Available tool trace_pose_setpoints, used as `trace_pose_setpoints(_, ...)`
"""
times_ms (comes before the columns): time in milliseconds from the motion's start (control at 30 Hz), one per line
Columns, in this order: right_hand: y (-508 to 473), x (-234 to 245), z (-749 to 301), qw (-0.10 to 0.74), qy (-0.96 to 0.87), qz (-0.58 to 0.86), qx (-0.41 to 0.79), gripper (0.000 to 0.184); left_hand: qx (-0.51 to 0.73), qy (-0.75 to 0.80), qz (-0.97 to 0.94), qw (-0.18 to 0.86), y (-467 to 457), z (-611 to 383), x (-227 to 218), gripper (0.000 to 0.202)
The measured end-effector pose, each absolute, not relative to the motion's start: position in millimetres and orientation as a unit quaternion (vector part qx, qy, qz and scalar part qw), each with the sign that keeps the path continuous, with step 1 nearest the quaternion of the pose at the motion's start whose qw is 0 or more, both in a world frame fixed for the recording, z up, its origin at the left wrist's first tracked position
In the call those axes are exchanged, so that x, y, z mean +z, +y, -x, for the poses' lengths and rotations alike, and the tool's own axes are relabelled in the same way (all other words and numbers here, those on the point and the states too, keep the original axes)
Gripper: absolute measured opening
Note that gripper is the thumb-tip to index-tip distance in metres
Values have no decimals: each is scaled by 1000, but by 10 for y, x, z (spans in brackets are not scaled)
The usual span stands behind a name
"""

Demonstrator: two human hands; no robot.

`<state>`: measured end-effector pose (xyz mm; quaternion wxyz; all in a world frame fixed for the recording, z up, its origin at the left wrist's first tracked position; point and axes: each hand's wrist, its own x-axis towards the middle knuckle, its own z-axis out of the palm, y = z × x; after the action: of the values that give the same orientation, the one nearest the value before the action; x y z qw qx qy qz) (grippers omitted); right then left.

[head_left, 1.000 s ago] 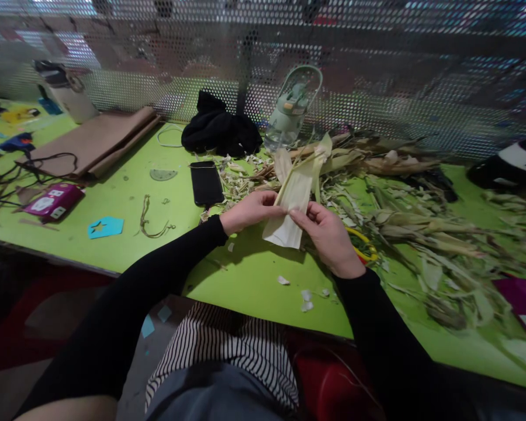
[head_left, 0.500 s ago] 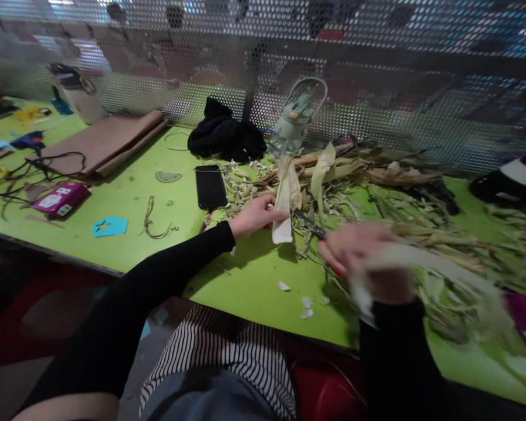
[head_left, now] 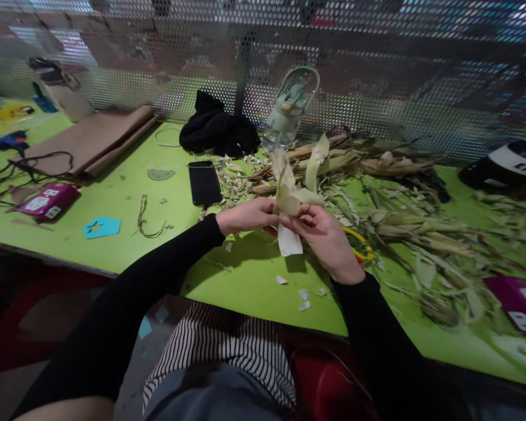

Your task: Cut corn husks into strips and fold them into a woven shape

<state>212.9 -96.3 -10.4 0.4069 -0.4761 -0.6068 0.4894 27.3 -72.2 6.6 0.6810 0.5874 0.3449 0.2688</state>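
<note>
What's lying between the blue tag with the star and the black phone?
The head view shows a thin, curled strand and a tiny scrap between the blue tag and the phone.

1. Right hand: was blurred out to the right 0.5 s ago; now back at the husk, close to left hand.
2. Pale strip trailing off right hand: gone from there.
3. Husk: broad and flat 1 s ago; now narrower, a flap bent across its upper part.
4. Scissors: blades visible 0.5 s ago, now hidden; yellow handle shows again.

Nearside room, husk heap beyond hands
</note>
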Motion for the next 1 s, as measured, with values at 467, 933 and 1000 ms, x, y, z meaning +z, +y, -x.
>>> trace_pose_setpoints(467, -977, -74, -2111, 385, -654, 494, 424, 36, 354, 417, -521, 655, -757, -273, 119, 14)
trace_pose_setpoints(933, -937, -127, -2097, 431, -615, 512, 417, 36, 308, 381, -535, 689, -794, -263, 142, 20)
trace_pose_setpoints(1000, -931, -125, -2090, 435, -614, 513, 414, 37, 304, 387, -534, 688, -792, -263, 141, 20)
